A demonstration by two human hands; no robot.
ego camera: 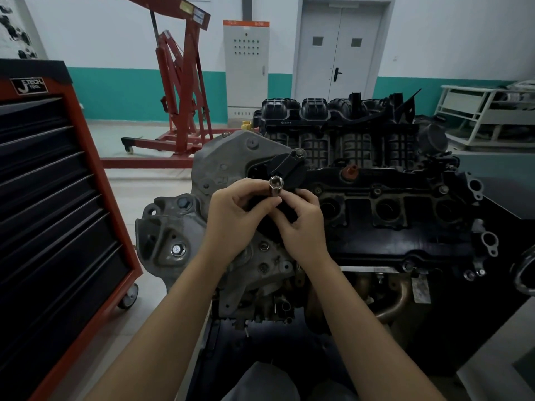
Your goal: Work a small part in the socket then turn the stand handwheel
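Note:
My left hand (236,211) pinches a silver deep socket (274,186), its open end turned toward me, just above a dark tool body that sits between both hands. My right hand (302,224) curls its fingers round that dark tool, thumb close to the socket's base. Both hands hover over the left end of a car engine (376,215), above its black valve cover and beside the grey timing cover (220,157). The tool's lower part is hidden by my fingers.
A red and black tool cabinet (58,204) on castors stands at the left. A red engine hoist (179,82) sits on the floor behind. A grey electrical cabinet (246,68), double doors and a white rack (486,117) line the back and right.

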